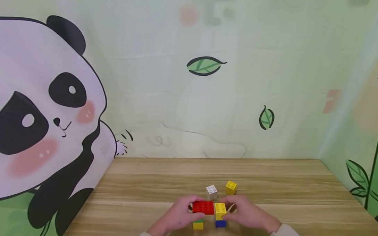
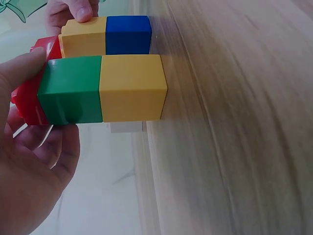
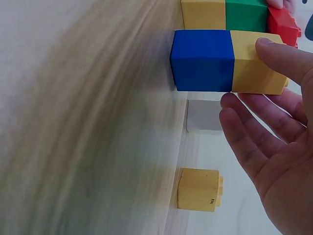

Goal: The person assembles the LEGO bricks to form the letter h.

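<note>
My left hand [image 1: 182, 212] grips a long red brick [image 1: 203, 207] between thumb and fingers. Beneath the red brick's left part are a green brick [image 2: 70, 90] and, at the bottom, a yellow brick [image 2: 132, 88]; its right part juts out beyond them. Just right of this stack, a second yellow brick [image 1: 220, 208] sits on a blue brick [image 3: 203, 60]. My right hand [image 1: 246, 213] pinches that upper yellow brick, thumb on the near side and fingers behind. The red brick's right end comes right up beside it, with studs showing on top of both.
Behind the two stacks, a white brick [image 1: 211, 191] and a loose yellow brick [image 1: 231, 187] stand on the wooden table [image 1: 147, 182]. A printed cloth backdrop [image 1: 163, 108] with a panda and leaves rises at the table's far edge and sides.
</note>
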Motion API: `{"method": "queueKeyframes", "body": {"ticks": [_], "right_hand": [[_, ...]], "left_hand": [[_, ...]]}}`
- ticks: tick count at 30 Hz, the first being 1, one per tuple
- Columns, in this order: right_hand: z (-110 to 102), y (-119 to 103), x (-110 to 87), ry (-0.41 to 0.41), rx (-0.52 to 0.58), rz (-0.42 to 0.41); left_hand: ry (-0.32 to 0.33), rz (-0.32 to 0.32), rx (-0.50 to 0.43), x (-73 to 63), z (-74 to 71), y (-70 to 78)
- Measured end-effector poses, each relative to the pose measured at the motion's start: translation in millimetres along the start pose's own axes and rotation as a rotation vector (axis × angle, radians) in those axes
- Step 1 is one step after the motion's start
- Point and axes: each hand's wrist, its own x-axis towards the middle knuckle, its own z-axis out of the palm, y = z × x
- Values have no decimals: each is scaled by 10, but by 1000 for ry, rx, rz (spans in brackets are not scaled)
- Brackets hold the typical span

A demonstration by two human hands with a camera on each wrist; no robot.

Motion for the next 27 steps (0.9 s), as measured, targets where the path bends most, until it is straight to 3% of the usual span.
{"method": "queueKeyframes", "body": {"ticks": [16, 27], "right_hand": [[61, -78, 80, 37, -14, -52], [96, -76, 172, 28, 28, -33]], "left_hand": [[29, -20, -33, 65, -7, 6], [11, -57, -67, 139, 15, -23]]}}
